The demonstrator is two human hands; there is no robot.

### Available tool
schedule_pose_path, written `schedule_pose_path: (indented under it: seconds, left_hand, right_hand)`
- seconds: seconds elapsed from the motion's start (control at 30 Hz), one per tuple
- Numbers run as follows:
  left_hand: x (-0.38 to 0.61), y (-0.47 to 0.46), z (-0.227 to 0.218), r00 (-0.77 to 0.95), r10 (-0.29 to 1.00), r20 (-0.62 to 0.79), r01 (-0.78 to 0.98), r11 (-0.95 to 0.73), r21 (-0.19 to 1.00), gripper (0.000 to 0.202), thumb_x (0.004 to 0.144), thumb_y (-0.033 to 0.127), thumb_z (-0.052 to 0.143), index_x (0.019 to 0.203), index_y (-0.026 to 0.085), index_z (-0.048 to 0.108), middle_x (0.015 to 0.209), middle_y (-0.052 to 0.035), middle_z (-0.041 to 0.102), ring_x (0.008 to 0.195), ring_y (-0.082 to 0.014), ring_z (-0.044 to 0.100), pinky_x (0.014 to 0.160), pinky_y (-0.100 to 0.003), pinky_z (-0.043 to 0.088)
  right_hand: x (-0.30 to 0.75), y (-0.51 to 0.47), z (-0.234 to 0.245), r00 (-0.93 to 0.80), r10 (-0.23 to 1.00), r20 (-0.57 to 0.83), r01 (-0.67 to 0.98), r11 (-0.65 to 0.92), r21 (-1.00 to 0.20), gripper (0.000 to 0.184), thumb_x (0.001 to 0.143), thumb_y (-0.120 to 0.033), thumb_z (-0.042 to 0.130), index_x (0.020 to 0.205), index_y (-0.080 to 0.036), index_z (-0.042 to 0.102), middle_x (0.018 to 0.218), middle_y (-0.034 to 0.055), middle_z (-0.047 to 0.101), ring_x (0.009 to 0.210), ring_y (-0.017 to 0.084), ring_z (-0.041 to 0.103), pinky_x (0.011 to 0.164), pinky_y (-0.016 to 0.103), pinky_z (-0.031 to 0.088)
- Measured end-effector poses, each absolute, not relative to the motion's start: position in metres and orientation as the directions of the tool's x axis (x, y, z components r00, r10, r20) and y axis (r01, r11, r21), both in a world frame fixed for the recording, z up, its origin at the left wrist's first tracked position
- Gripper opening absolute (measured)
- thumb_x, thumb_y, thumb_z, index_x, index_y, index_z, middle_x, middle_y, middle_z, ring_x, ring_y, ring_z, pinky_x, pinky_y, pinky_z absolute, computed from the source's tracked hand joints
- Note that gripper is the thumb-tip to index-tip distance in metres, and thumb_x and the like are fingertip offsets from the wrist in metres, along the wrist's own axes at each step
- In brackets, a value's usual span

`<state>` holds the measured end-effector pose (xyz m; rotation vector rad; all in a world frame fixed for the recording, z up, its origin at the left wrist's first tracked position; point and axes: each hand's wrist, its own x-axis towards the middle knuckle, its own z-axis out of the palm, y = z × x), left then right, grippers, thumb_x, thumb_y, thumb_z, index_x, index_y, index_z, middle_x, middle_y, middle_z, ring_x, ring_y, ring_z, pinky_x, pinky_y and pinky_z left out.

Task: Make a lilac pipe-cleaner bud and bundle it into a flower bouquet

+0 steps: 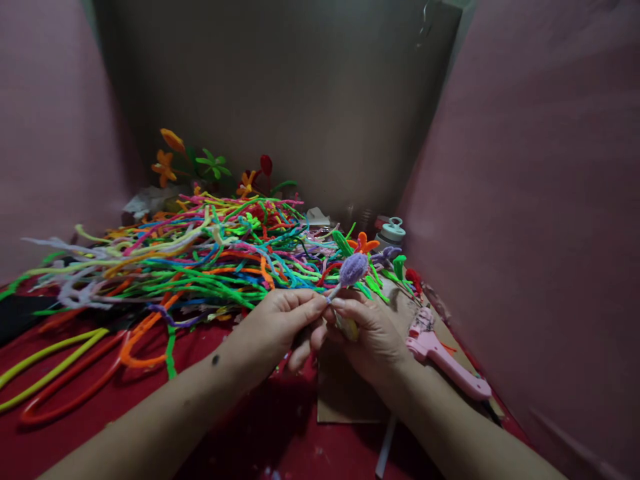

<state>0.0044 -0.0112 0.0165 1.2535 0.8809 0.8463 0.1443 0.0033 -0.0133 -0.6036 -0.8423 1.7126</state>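
A purple pipe-cleaner flower bud (353, 269) on a pale thin stem (335, 292) tilts up and right between my hands. My left hand (285, 319) pinches the stem below the bud between thumb and forefinger. On the other side, my right hand (367, 323) presses its thumb and fingers on the same stem. A shiny yellowish thing (349, 329) shows beneath the right thumb, partly covered by the fingers, so its kind is unclear. Close behind the hands lies a large heap of colourful pipe cleaners (235, 257).
At right a pink glue gun (445, 363) lies on cardboard (345, 400). Behind it stands a bottle with a pale lid (393, 230). Finished pipe-cleaner flowers (164, 167) rise behind the heap. Yellow-handled (55, 353) and red-handled (75, 407) tools lie on the red cloth at left.
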Motion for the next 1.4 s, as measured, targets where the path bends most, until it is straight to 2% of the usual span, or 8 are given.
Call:
schedule_pose_path:
  seconds: [0.13, 0.23, 0.4, 0.67, 0.93, 1.17, 1.3, 1.4]
  left_hand:
    - [0.008, -0.014, 0.012, 0.263, 0.955, 0.140, 0.287, -0.216, 0.933, 0.024, 0.082, 0.038, 0.049, 0.071, 0.017, 0.053, 0.053, 0.0045, 0.050, 0.038, -0.0071, 0.042, 0.038, -0.019, 0.031]
    - [0.005, -0.014, 0.000, 0.233, 0.876, 0.422, 0.563, -0.475, 0.676, 0.016, 0.081, 0.033, 0.053, 0.079, 0.018, 0.057, 0.063, 0.0012, 0.054, 0.054, -0.0108, 0.049, 0.053, -0.022, 0.036]
    - [0.002, -0.014, -0.007, 0.302, 0.777, 0.553, 0.609, -0.603, 0.514, 0.016, 0.084, 0.022, 0.044, 0.076, 0.019, 0.058, 0.063, 0.0015, 0.052, 0.055, -0.0100, 0.046, 0.055, -0.021, 0.033]
    - [0.008, -0.016, 0.019, 0.156, 0.980, 0.124, 0.203, -0.154, 0.967, 0.023, 0.079, 0.026, 0.052, 0.058, 0.017, 0.049, 0.040, 0.0088, 0.036, 0.033, -0.0042, 0.030, 0.034, -0.016, 0.024]
    - [0.003, -0.013, 0.014, 0.327, 0.944, -0.050, -0.129, 0.097, 0.987, 0.021, 0.077, 0.028, 0.057, 0.062, 0.015, 0.052, 0.042, 0.0064, 0.049, 0.025, -0.0020, 0.034, 0.026, -0.012, 0.023]
    - [-0.003, -0.010, 0.012, 0.606, 0.784, -0.131, -0.266, 0.356, 0.896, 0.014, 0.081, 0.030, 0.053, 0.073, 0.018, 0.054, 0.044, 0.0098, 0.041, 0.026, -0.0006, 0.015, 0.024, -0.014, 0.024]
    - [0.002, -0.012, 0.014, 0.421, 0.907, -0.027, 0.015, 0.023, 1.000, 0.019, 0.083, 0.032, 0.050, 0.072, 0.018, 0.052, 0.050, 0.0070, 0.046, 0.031, -0.0034, 0.031, 0.030, -0.016, 0.028]
    - [0.004, -0.012, 0.005, 0.288, 0.899, 0.329, 0.403, -0.426, 0.810, 0.012, 0.082, 0.028, 0.051, 0.080, 0.017, 0.056, 0.061, 0.0025, 0.054, 0.051, -0.0090, 0.050, 0.048, -0.020, 0.040]
  right_hand:
    - [0.142, 0.003, -0.013, -0.203, 0.979, 0.009, -0.592, -0.115, -0.798, 0.008, 0.060, -0.016, 0.068, 0.064, -0.015, 0.062, 0.055, -0.0050, 0.053, 0.048, 0.006, 0.041, 0.044, 0.020, 0.027]
    - [0.141, 0.001, -0.012, -0.177, 0.984, -0.017, -0.563, -0.115, -0.819, 0.009, 0.061, -0.017, 0.069, 0.065, -0.015, 0.061, 0.053, -0.0054, 0.051, 0.046, 0.006, 0.039, 0.043, 0.020, 0.025]
    - [0.139, -0.002, -0.009, -0.165, 0.986, 0.033, -0.527, -0.060, -0.848, 0.010, 0.060, -0.018, 0.071, 0.064, -0.017, 0.061, 0.052, -0.0060, 0.051, 0.045, 0.006, 0.036, 0.043, 0.022, 0.024]
    - [0.143, -0.002, -0.010, -0.208, 0.970, 0.122, -0.499, 0.002, -0.866, 0.014, 0.063, -0.021, 0.073, 0.072, -0.016, 0.065, 0.057, -0.0054, 0.050, 0.048, 0.005, 0.035, 0.045, 0.020, 0.024]
    - [0.147, 0.004, -0.011, -0.309, 0.951, 0.029, -0.530, -0.146, -0.835, 0.019, 0.062, -0.019, 0.072, 0.079, -0.017, 0.065, 0.063, -0.0028, 0.057, 0.051, 0.007, 0.046, 0.044, 0.019, 0.030]
    - [0.149, 0.003, -0.008, -0.406, 0.913, 0.038, -0.537, -0.205, -0.818, 0.019, 0.060, -0.020, 0.074, 0.078, -0.016, 0.068, 0.059, -0.0017, 0.061, 0.052, 0.007, 0.050, 0.048, 0.018, 0.035]
    - [0.147, 0.004, -0.007, -0.262, 0.965, 0.032, -0.564, -0.127, -0.816, 0.013, 0.058, -0.017, 0.073, 0.069, -0.014, 0.068, 0.059, -0.0023, 0.060, 0.051, 0.006, 0.047, 0.047, 0.017, 0.033]
    - [0.145, 0.004, -0.007, -0.194, 0.981, 0.002, -0.580, -0.113, -0.807, 0.010, 0.057, -0.016, 0.073, 0.063, -0.015, 0.065, 0.057, -0.0041, 0.056, 0.050, 0.006, 0.044, 0.045, 0.018, 0.031]
